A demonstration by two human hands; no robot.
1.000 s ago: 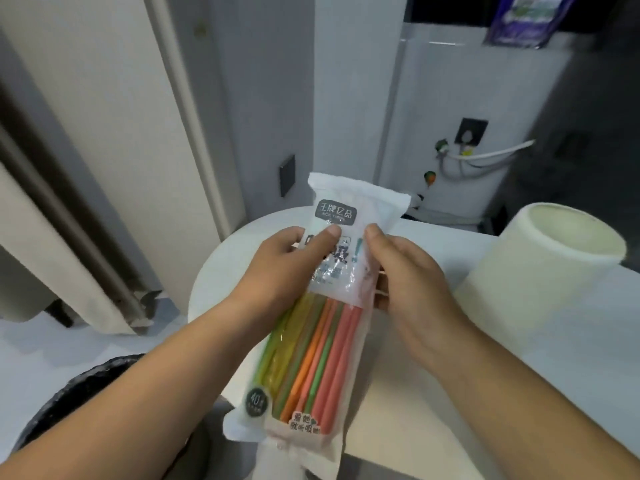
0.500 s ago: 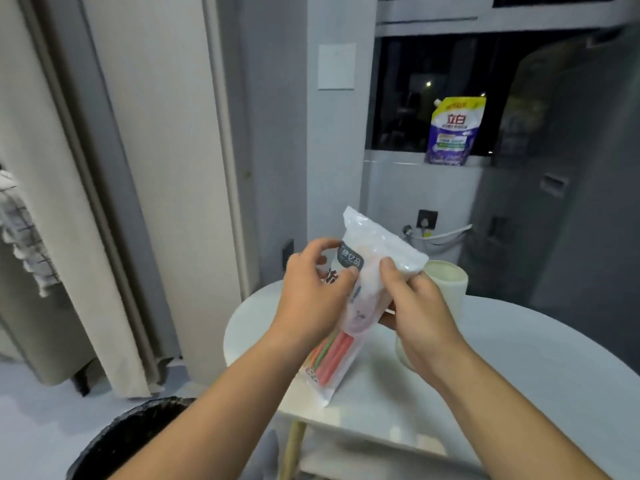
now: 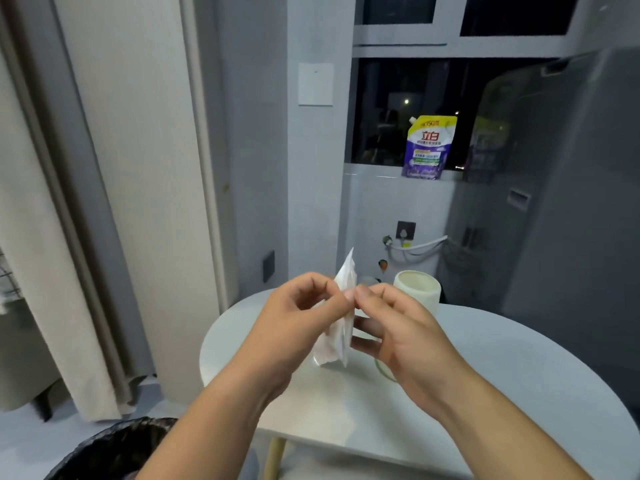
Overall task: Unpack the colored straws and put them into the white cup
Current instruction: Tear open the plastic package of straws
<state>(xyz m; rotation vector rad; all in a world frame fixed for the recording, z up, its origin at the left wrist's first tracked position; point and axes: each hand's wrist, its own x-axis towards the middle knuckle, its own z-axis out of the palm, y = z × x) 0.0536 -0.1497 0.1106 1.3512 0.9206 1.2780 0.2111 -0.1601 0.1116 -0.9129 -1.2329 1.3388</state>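
Observation:
The straw pack (image 3: 341, 323), a white plastic bag, stands upright and edge-on above the round white table (image 3: 502, 393). My left hand (image 3: 298, 327) pinches its upper edge from the left. From the right, my right hand (image 3: 398, 327) pinches the same edge with thumb and forefinger, fingertips nearly meeting. The colored straws inside are barely visible from this angle. The white cup (image 3: 417, 292) stands on the table just behind my right hand, open top up, partly hidden by the hand.
A black-lined bin (image 3: 114, 448) sits on the floor at lower left beside the table. Curtains (image 3: 69, 237) hang at left. A purple detergent pouch (image 3: 427, 147) stands on the window sill; a grey appliance (image 3: 571, 202) fills the right.
The pack has turned from facing me to edge-on and moved farther out. Both hands shifted from holding its sides to pinching its top edge. The camera has tilted up.

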